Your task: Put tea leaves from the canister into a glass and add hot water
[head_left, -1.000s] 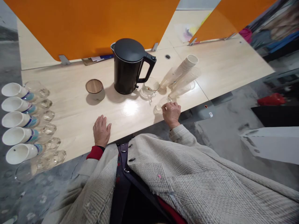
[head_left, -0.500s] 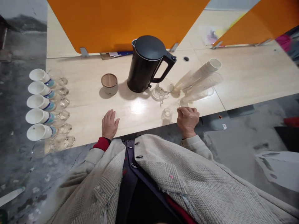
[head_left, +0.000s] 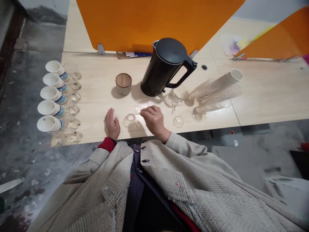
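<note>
A pale wooden table (head_left: 101,96) with a smooth, faintly glossy top carries everything, backed by a flat orange screen (head_left: 149,22). A tall black kettle (head_left: 166,69) with a closed lid stands at the middle; what it holds cannot be seen. To its right lie stacks of clear plastic cups (head_left: 214,93) on their sides, one stack ending in a white cup. Along the left edge sits a row of white mugs (head_left: 50,96) tipped sideways, empty, beside clear glasses. A small round pot (head_left: 123,83) with a wooden lid stands left of the kettle.

The right hand (head_left: 153,119), half a second ago at the table's right edge, now reaches across to the middle, fingers drawn together, pinching the rim of a small clear glass cup (head_left: 138,106), empty. The left hand (head_left: 111,124) rests edge-on, fingers loosely together, just beside another small glass (head_left: 129,119). A third small glass (head_left: 178,121) stands alone to the right.
</note>
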The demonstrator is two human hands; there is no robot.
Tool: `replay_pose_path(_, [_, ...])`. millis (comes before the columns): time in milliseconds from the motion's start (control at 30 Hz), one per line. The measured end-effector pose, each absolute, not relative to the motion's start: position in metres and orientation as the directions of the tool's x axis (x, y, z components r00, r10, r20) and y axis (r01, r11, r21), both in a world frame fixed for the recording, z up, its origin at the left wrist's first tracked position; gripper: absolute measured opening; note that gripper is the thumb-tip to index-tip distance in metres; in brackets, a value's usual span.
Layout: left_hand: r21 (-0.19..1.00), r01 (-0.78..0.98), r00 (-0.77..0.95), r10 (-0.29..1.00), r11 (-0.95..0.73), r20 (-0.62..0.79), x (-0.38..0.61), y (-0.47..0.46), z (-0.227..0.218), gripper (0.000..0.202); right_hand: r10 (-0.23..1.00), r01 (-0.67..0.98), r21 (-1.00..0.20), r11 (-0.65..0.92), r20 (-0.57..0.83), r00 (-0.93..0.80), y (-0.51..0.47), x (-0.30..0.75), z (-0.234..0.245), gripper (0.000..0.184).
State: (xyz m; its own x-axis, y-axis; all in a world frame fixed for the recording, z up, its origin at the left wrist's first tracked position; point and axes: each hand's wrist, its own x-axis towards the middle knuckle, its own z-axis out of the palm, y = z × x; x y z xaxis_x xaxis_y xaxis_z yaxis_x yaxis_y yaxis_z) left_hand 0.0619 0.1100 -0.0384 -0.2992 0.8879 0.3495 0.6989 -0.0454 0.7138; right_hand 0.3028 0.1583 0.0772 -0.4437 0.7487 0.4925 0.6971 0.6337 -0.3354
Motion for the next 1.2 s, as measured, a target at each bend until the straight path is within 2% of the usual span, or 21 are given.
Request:
replay_pose_path(100, [0.718,0.694,-0.319,0.873,-0.049,0.368,0.062,0.11,-0.038,0.05,0.733,0.657,-0.325,0.68,0.33,-0.595,0.171,0.266,0.06,0.023])
replay_pose_path(233, [0.717,0.695,-0.317,0.875,-0.049,0.367,0.062,0.109,-0.038,0.05,0.734,0.677,-0.292,0.676,0.187,-0.652,0.183,0.243,0.046,0.02])
replay_pose_path(567, [0.711,0.7,-0.268,0.902,-0.058,0.338,0.062,0.109,-0.037,0.048,0.769,0.7,-0.343,0.627,0.13,-0.626,0.19,0.239,0.044,0.023])
replay_pose_path(800, [0.705,0.707,-0.256,0.91,-0.054,0.327,0.062,0.108,-0.033,0.048,0.772,0.69,-0.366,0.624,0.153,-0.617,0.199,0.234,0.04,0.029])
replay_pose_path(933, [0.717,0.695,-0.257,0.913,-0.053,0.316,0.063,0.107,-0.033,0.048,0.779,0.687,-0.393,0.611,0.145,-0.61,0.198,0.236,0.042,0.025])
replay_pose_path(1067, [0.71,0.702,-0.25,0.91,-0.064,0.329,0.064,0.106,-0.033,0.047,0.769,0.647,-0.422,0.635,0.26,-0.585,0.201,0.248,0.048,0.038])
replay_pose_path(1200, [0.699,0.713,-0.248,0.91,-0.061,0.332,0.065,0.106,-0.033,0.047,0.809,0.689,-0.426,0.586,0.359,-0.466,0.227,0.258,0.059,0.05])
